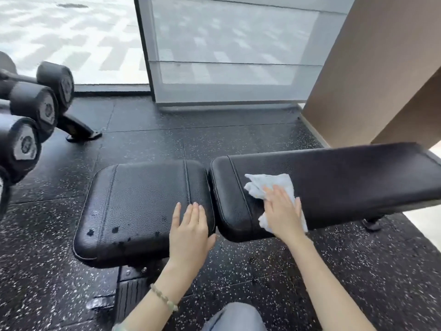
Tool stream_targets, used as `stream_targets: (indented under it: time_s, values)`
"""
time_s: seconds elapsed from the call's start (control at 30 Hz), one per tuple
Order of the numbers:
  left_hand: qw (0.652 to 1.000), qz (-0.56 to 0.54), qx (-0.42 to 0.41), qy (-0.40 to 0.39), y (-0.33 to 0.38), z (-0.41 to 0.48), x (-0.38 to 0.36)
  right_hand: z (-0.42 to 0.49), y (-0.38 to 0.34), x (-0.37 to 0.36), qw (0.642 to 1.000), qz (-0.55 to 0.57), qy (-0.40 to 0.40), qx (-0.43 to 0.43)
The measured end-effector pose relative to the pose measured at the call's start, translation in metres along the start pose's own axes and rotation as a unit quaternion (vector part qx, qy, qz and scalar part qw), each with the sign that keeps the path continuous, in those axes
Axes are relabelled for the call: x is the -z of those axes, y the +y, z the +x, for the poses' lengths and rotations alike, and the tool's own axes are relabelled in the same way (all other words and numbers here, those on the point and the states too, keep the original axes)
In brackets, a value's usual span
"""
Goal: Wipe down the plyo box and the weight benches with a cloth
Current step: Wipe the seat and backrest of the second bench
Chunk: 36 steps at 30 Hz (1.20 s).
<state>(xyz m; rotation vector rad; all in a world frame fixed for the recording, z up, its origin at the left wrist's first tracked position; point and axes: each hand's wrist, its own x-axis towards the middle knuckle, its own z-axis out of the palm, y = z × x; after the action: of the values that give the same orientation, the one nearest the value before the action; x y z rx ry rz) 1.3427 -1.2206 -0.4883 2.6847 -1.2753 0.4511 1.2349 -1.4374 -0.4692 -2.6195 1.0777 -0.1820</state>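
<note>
The weight bench (346, 177) stretches across the middle of the view, from 9 o'clock to 3 o'clock. It has a short seat pad (143, 201) and a long back pad (358, 168), with a narrow gap between them.

The white cloth (269, 185) lies crumpled on the back pad close to that gap. The right hand (282, 211) lies flat on it, fingers straight and a little spread. It grips nothing; the flat palm presses a broad patch of cloth against the vinyl, which suits wiping.

The left hand (189, 231) is also flat and relaxed, resting on the seat pad at its 3 o'clock edge, just beside the gap. It holds nothing and probably braces the leaning body.

Dark spots (115, 229) show on the seat pad towards 7 o'clock, so I judge that pad not yet finished. Most of the back pad towards 3 o'clock is also left to wipe.

Dumbbells (35, 108) sit on a rack at 9 o'clock, well apart from the bench. I cannot tell whether the brown panel (381, 68) at 1 o'clock is the plyo box.
</note>
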Motion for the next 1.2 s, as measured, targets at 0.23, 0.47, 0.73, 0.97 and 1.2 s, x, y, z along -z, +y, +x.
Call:
stream_targets:
  time_s: [0.23, 0.47, 0.73, 0.97, 1.2]
  values:
    - [1.000, -0.010, 0.001, -0.016, 0.002, -0.002, -0.005, 0.019, 0.012, 0.013, 0.995, -0.034, 0.003, -0.096]
    - [1.000, -0.021, -0.003, 0.003, 0.000, -0.001, -0.004, -0.018, -0.062, -0.018, 0.990, -0.038, -0.084, 0.103]
    - [0.999, -0.022, 0.002, 0.033, -0.002, -0.003, -0.009, 0.024, 0.049, 0.007, 0.996, -0.085, -0.003, -0.041]
    - [0.998, -0.025, 0.032, 0.051, 0.003, -0.005, -0.014, -0.006, -0.042, -0.011, 0.986, -0.052, -0.066, 0.146]
    - [0.997, -0.023, 0.023, 0.069, 0.001, -0.004, -0.014, 0.077, -0.080, -0.019, 0.972, -0.092, -0.093, 0.197]
